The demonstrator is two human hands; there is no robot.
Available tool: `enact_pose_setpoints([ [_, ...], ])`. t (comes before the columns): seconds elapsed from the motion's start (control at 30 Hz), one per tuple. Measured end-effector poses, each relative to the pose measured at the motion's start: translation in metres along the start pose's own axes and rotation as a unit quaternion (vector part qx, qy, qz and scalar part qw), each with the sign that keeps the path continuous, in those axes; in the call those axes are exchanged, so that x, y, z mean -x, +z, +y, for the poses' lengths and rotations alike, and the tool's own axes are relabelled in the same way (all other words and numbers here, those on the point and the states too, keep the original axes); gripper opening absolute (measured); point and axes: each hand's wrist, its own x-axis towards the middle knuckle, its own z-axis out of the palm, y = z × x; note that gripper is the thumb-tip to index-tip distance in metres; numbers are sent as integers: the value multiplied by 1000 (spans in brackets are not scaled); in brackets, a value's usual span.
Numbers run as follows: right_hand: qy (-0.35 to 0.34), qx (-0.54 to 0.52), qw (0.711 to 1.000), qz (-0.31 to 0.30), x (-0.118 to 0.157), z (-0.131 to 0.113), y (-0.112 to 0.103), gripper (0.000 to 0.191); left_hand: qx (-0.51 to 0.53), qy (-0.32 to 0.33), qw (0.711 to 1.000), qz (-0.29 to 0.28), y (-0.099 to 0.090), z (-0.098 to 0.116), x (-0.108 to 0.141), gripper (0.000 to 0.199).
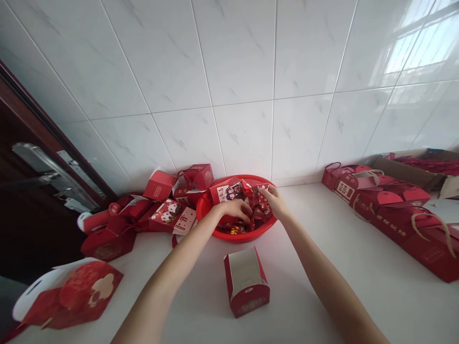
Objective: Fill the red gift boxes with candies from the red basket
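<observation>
Both of my hands are inside a red plastic basket (229,237) that holds red-wrapped candies (261,210) and red printed packets. My left hand (236,209) reaches down among the wrapped pieces with its fingers curled; what lies under the fingertips is hidden. At the basket's right side, the fingers of my right hand (273,199) close on the edge of a red printed packet (261,189). In front of the basket, between my forearms, a red gift box (249,302) stands with its top open and its pale inside showing.
Several red gift boxes (107,241) are heaped at the left, and one with a white flap (79,291) lies nearer. At the right stand rows of red boxes with rope handles (390,217) and a brown carton (401,169). A tiled wall (244,138) closes the back; a door handle (46,165) juts in.
</observation>
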Motion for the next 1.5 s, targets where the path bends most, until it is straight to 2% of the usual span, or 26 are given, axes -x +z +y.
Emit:
enact_pose_setpoints([
  [0.1,-11,8,1000,1,-1,2,-1,33,-139,-9,989,-57,12,6,-2,18],
  [0.17,-18,17,1000,9,-3,5,-2,35,-180,-25,981,-65,17,7,-6,19],
  [0.47,-21,33,999,12,-6,10,-4,39,-204,-94,970,-92,30,-16,-29,28],
  [0.63,-21,27,999,3,-5,8,-4,38,-208,-82,972,-66,31,-20,-26,36],
  [0.73,-20,25,999,1,-5,8,-4,38,-196,-67,978,-39,22,-17,-19,29],
  [0.83,-19,27,999,3,-6,9,-4,39,-172,-53,983,-21,7,-15,-8,23],
  [0.93,-22,29,999,4,-6,10,-4,40,-139,-42,989,-4,-7,-11,2,33],
  [1.03,-25,35,999,5,-6,10,-5,40,-45,-30,998,29,-15,-5,10,44],
  [1.13,-23,38,999,5,-6,9,-5,39,66,-10,997,28,-17,1,13,52],
  [1.23,-18,38,999,4,-5,7,-5,38,134,-1,990,34,-18,1,15,55],
  [1.4,-8,22,1000,4,-3,3,-3,32,238,-20,968,81,-17,-4,16,59],
  [1.5,-1,10,1000,3,-2,1,-2,31,263,-16,958,113,-17,-4,16,65],
])
